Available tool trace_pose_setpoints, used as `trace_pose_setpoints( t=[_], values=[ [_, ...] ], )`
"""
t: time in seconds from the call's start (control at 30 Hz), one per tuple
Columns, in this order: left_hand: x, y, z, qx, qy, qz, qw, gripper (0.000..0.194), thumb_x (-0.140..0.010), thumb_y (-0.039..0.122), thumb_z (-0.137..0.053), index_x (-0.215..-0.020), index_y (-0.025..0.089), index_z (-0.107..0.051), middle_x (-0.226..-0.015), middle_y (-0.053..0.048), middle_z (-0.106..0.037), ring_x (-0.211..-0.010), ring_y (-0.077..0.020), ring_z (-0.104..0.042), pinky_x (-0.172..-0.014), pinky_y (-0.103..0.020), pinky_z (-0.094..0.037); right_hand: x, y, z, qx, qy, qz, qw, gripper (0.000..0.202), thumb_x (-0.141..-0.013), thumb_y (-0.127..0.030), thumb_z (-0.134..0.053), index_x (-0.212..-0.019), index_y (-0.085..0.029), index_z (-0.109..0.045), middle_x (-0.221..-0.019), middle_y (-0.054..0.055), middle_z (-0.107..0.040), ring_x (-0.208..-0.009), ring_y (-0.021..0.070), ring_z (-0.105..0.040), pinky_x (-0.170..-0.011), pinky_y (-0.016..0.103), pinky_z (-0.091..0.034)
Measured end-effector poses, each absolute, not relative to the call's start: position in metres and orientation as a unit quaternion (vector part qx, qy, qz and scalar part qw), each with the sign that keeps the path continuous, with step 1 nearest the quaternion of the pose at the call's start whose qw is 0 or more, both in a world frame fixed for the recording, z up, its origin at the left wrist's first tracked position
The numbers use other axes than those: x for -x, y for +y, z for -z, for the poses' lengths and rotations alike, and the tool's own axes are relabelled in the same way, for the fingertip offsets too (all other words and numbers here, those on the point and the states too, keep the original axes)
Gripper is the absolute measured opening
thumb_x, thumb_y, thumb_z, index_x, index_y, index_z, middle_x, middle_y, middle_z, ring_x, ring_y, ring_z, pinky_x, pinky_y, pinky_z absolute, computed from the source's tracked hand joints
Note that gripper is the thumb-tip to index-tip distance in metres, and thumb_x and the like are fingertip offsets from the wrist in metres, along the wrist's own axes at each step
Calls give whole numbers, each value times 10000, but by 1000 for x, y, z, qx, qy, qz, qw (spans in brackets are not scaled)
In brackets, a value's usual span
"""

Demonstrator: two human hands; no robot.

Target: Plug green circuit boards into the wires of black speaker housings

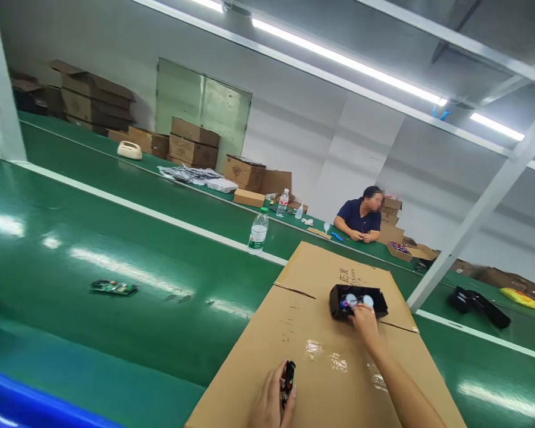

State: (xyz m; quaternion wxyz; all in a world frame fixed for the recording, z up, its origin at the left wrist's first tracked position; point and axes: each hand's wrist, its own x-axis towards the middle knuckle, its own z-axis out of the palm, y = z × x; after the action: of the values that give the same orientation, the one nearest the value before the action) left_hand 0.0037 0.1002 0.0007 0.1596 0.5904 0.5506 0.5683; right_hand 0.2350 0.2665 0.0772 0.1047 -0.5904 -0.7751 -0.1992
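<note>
Left hand (268, 399) with grip around a black part (289, 375), right hand (365, 324) at round pieces (368, 301) in a black box (336, 305) on cardboard (312, 321), cannot tell its grip, circuit board (114, 288) on tabletop (156, 333).

The box (335, 304) is black — cardboard (303, 327) brown, bench (160, 327) green.

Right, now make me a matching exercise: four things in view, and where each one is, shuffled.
1. small oblong black part
2. open rectangular black box
3. flat green circuit board
4. clear plastic bottle with green cap

A. standing upright by the white strip
B. in the left hand
C. on the brown cardboard, right hand at its opening
D. lying on the glossy green surface

Pairs: 1-B, 2-C, 3-D, 4-A
</note>
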Motion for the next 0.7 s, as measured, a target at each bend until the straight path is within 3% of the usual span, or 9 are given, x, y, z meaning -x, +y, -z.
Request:
trace_pose_setpoints(
  t=[0.1,0.27,0.33,0.47,0.57,0.7],
  values=[
    [-1,99,-13,-571,555,-576,184,390,-819,346,-370,-1113,128,-505,-1098,-185,-603,-1044,-291,-572,-854,-446,-492,-232,192,-72,535,-807,221,112,123,-735,-230,-664,-828,-284,-606,-911,34,-638,-971,233,-549,-843,381,-392],
    [-5,98,-31,-542,543,-603,220,377,-769,356,-445,-1064,132,-515,-1109,-179,-577,-1075,-323,-536,-899,-517,-435,-239,75,-67,468,-848,221,113,320,-571,-404,-772,-782,-246,-591,-794,1,-631,-755,212,-551,-700,362,-398],
    [-7,97,-37,-542,542,-598,233,356,-763,345,-474,-1043,131,-524,-1082,-169,-575,-1064,-323,-535,-898,-519,-428,-247,47,-72,447,-862,213,105,299,-581,-395,-765,-768,-235,-596,-816,7,-629,-746,198,-535,-687,346,-382],
    [-8,95,-50,-532,542,-589,275,290,-802,293,-541,-1050,143,-527,-1085,-91,-568,-1038,-252,-531,-891,-493,-415,-256,10,-86,431,-881,175,82,91,-711,-193,-666,-657,-201,-593,-918,38,-622,-770,168,-510,-700,326,-354],
    [-3,95,-56,-500,551,-582,326,264,-825,294,-538,-1049,154,-535,-1056,-61,-576,-922,-199,-570,-790,-419,-477,-246,-25,-91,429,-892,127,68,68,-752,-189,-634,-695,-189,-597,-1009,59,-592,-858,190,-500,-767,360,-346],
    [16,68,-62,-442,551,-583,401,281,-838,274,-515,-1093,156,-490,-997,-48,-575,-795,-157,-592,-694,-350,-508,-216,-88,-93,437,-895,69,61,87,-768,-184,-611,-690,-173,-577,-974,70,-569,-834,187,-493,-755,355,-360]
  ],
)
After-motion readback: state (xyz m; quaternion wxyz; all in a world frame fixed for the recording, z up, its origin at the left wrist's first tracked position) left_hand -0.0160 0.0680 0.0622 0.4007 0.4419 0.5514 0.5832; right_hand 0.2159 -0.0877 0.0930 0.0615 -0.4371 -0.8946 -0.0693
